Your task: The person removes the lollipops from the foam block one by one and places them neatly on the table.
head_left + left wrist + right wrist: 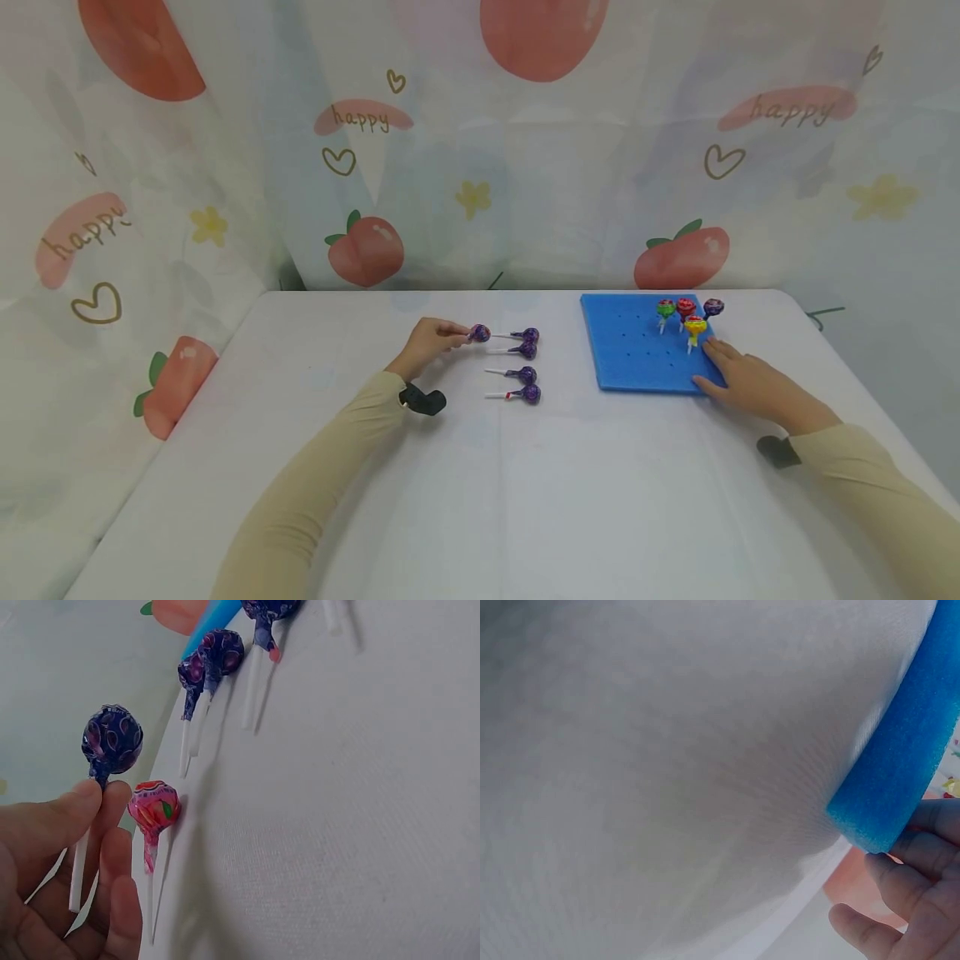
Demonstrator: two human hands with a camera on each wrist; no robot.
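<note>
My left hand (429, 346) pinches a purple-wrapped lollipop (112, 742) between thumb and fingers, its white stick pointing down past the palm. Just beyond it in the left wrist view, a pink lollipop (155, 808) lies on the white table. To the right of this hand, several purple lollipops (530, 393) lie in a column, sticks to the left. My right hand (757, 387) rests at the right front corner of a blue foam board (615, 367), fingers along its side and thumb by the front edge.
Small holes dot the board. Green (665, 309), red (686, 307), yellow (695, 326) and purple (713, 308) lollipops stand in its right part, close to the right hand. A patterned curtain (450, 150) hangs behind the white table (480, 483).
</note>
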